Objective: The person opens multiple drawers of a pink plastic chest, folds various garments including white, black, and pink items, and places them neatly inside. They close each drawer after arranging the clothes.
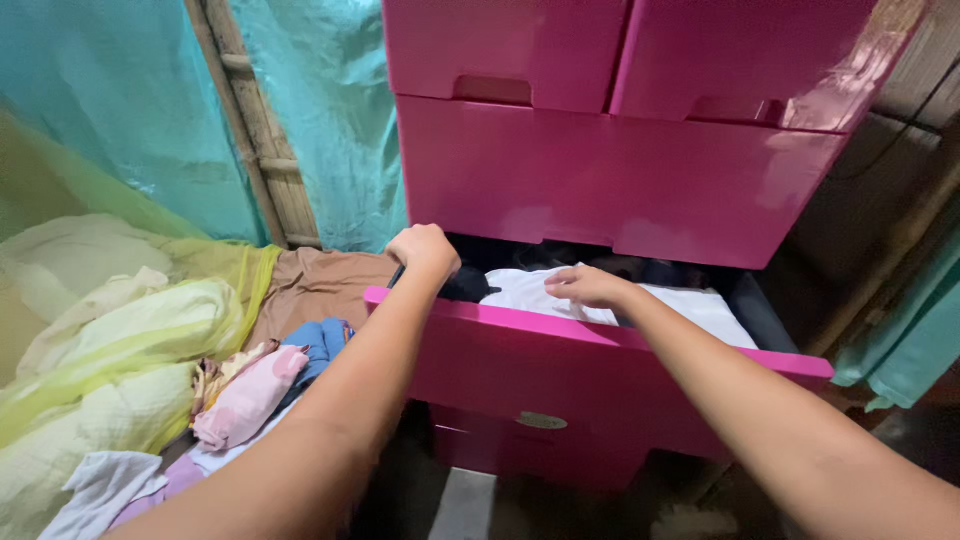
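One pink plastic drawer point(600, 365) stands pulled out of the pink chest point(620, 180), its long axis running left to right, while the left hand point(424, 250) clenches on dark cloth point(465, 287) at its left corner and the right hand point(588, 287) rests loosely, fingers relaxed, on one folded white garment point(690, 305) inside.

One label only: a small oval badge point(541, 421), greyish-gold, flat on the pink drawer front point(600, 385) of the open drawer, low and near the middle, below the rim. Its print is too small to make out. No packages, signs or screens in view.
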